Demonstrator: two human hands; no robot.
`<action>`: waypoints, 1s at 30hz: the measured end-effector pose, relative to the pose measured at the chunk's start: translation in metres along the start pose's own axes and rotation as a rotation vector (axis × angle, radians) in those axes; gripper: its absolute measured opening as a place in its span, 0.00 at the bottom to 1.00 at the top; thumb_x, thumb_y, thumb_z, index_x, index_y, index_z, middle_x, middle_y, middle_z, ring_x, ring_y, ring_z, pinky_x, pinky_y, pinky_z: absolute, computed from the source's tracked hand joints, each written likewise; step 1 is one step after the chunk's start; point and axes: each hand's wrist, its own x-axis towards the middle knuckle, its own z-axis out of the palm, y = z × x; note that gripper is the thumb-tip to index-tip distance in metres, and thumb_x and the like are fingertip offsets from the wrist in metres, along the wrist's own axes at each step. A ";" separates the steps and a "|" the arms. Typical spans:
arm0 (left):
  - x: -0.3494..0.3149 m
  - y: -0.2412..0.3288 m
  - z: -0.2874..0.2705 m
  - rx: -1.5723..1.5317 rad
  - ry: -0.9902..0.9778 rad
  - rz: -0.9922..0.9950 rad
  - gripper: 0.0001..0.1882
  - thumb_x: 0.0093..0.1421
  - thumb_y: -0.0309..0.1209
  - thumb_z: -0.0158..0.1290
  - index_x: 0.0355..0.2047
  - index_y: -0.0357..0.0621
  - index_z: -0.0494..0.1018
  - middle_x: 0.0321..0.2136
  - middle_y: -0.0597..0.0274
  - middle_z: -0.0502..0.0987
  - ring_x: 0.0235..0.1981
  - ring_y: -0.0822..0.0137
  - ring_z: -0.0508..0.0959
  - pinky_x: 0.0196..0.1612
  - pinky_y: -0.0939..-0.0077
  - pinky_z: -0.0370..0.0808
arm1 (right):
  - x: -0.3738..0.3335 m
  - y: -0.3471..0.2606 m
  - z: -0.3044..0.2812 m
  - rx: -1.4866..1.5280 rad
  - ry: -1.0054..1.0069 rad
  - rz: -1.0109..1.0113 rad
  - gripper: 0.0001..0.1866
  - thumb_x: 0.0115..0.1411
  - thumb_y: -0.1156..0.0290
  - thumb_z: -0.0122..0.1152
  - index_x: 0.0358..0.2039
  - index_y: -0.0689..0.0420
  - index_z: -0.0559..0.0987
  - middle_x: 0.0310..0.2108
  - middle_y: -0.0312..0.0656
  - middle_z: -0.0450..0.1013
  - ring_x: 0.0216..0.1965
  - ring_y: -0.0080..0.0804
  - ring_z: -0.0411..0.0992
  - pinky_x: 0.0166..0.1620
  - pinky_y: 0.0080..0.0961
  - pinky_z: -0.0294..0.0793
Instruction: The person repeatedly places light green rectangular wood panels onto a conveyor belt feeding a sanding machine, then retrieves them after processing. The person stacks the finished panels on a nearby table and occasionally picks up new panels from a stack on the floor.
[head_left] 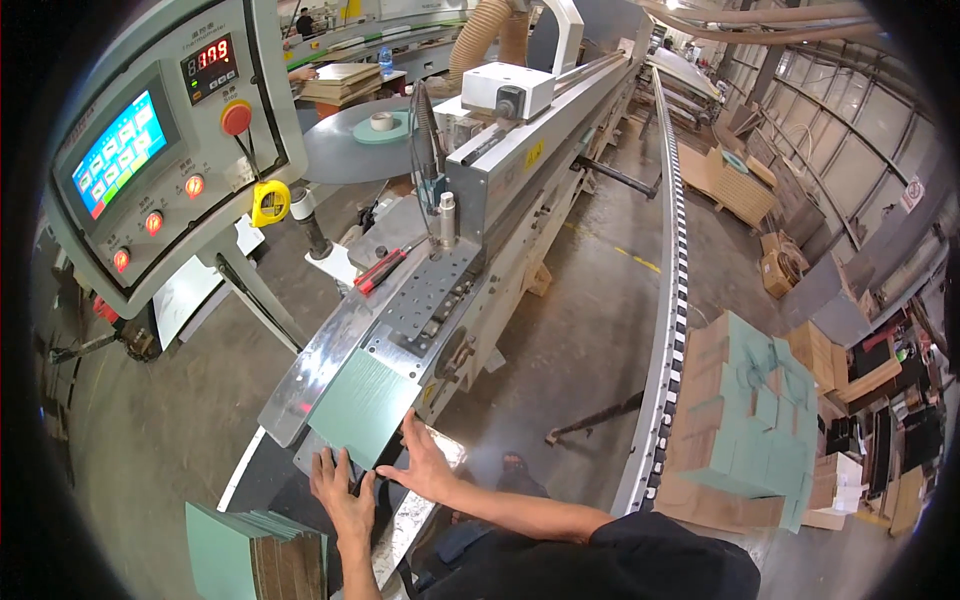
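Hands flat and spread: left hand [340,490] and right hand [425,462] press the green panel's [365,405] near edge, holding nothing. Panel lies ahead on the machine's infeed surface [310,375], near end.

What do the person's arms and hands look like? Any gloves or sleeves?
No gloves: the left hand and the right hand are bare. Both forearms are bare too, with no watch or rings visible. A dark, short sleeve covers the right upper arm at the shoulder.
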 end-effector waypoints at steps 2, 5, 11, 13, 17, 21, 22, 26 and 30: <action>-0.001 -0.003 0.004 -0.025 0.016 0.031 0.35 0.53 0.33 0.67 0.61 0.41 0.71 0.65 0.43 0.67 0.69 0.39 0.61 0.68 0.42 0.55 | 0.000 -0.001 0.000 -0.006 -0.044 0.047 0.67 0.55 0.56 0.75 0.73 0.66 0.31 0.57 0.67 0.61 0.55 0.64 0.67 0.55 0.46 0.74; -0.003 -0.005 0.006 -0.036 0.010 0.059 0.35 0.54 0.32 0.66 0.63 0.41 0.70 0.66 0.45 0.66 0.70 0.41 0.60 0.69 0.41 0.53 | -0.003 -0.002 0.004 -0.013 -0.005 0.039 0.68 0.54 0.56 0.76 0.73 0.66 0.31 0.55 0.67 0.62 0.53 0.62 0.69 0.51 0.45 0.76; -0.003 -0.007 0.010 -0.026 -0.006 0.098 0.35 0.57 0.32 0.63 0.65 0.39 0.67 0.67 0.44 0.64 0.72 0.42 0.56 0.70 0.39 0.47 | 0.002 0.001 0.000 -0.075 0.071 -0.055 0.70 0.50 0.58 0.80 0.75 0.63 0.34 0.50 0.57 0.67 0.43 0.48 0.72 0.44 0.38 0.78; -0.001 -0.002 0.010 0.025 -0.029 0.115 0.34 0.60 0.33 0.60 0.64 0.33 0.66 0.66 0.38 0.65 0.72 0.39 0.56 0.70 0.38 0.44 | 0.003 0.003 0.000 -0.095 0.097 -0.083 0.70 0.49 0.59 0.81 0.75 0.61 0.35 0.48 0.54 0.68 0.40 0.42 0.73 0.43 0.35 0.79; 0.005 0.007 0.013 0.073 -0.038 0.139 0.34 0.62 0.33 0.58 0.65 0.32 0.64 0.66 0.36 0.64 0.73 0.40 0.54 0.71 0.39 0.39 | 0.010 0.011 -0.004 -0.086 0.098 -0.093 0.70 0.47 0.60 0.82 0.75 0.62 0.38 0.45 0.52 0.70 0.40 0.43 0.72 0.43 0.36 0.78; 0.026 0.031 0.023 0.032 -0.068 0.140 0.33 0.61 0.31 0.58 0.64 0.29 0.63 0.67 0.34 0.63 0.74 0.39 0.52 0.72 0.39 0.36 | 0.030 0.019 -0.027 -0.139 0.104 -0.109 0.70 0.44 0.61 0.84 0.74 0.63 0.40 0.45 0.53 0.70 0.40 0.45 0.73 0.42 0.39 0.78; 0.033 0.038 0.024 0.025 -0.067 0.145 0.33 0.61 0.31 0.59 0.64 0.28 0.63 0.67 0.33 0.62 0.74 0.39 0.52 0.72 0.39 0.35 | 0.035 0.023 -0.032 -0.147 0.075 -0.112 0.73 0.46 0.62 0.83 0.75 0.61 0.34 0.48 0.55 0.71 0.41 0.47 0.74 0.42 0.39 0.79; 0.053 0.060 0.037 0.020 -0.061 0.121 0.34 0.60 0.27 0.59 0.65 0.30 0.64 0.69 0.39 0.60 0.75 0.42 0.49 0.73 0.41 0.36 | 0.062 0.027 -0.060 -0.051 0.078 -0.154 0.69 0.46 0.63 0.83 0.75 0.65 0.41 0.46 0.54 0.70 0.41 0.45 0.73 0.42 0.38 0.78; 0.093 0.088 0.050 0.004 -0.021 0.221 0.30 0.59 0.27 0.58 0.61 0.31 0.66 0.67 0.37 0.63 0.73 0.36 0.52 0.72 0.38 0.37 | 0.110 0.020 -0.095 0.005 0.122 -0.225 0.63 0.48 0.63 0.81 0.73 0.71 0.47 0.44 0.54 0.70 0.39 0.44 0.71 0.41 0.35 0.77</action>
